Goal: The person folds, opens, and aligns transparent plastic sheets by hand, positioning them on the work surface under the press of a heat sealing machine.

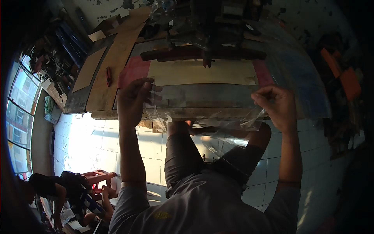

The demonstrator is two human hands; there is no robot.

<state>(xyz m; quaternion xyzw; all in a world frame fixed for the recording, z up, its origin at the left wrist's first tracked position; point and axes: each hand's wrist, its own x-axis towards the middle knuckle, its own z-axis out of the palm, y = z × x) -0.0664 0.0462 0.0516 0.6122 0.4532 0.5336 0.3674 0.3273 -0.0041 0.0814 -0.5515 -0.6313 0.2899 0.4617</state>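
Observation:
A clear plastic sheet (pixel 218 124) hangs between my hands, over the table's front edge and above my lap. My left hand (pixel 136 99) pinches its left upper part. On the other side my right hand (pixel 274 102) pinches the sheet's right corner between thumb and fingers. Beyond the hands lies a pale yellow strip (pixel 202 72) with pink pieces at both ends. Over its far edge stands a dark machine bar (pixel 202 53) with a hooked part at the middle. Through the sheet the grey work surface shows.
A red cutter (pixel 108 76) lies on a wooden board (pixel 117 62) at the left. Beside it is a brown cardboard piece (pixel 89 69). Orange objects (pixel 350 84) stand at the far right. Another person (pixel 62 195) sits at lower left near a red stool (pixel 99 177).

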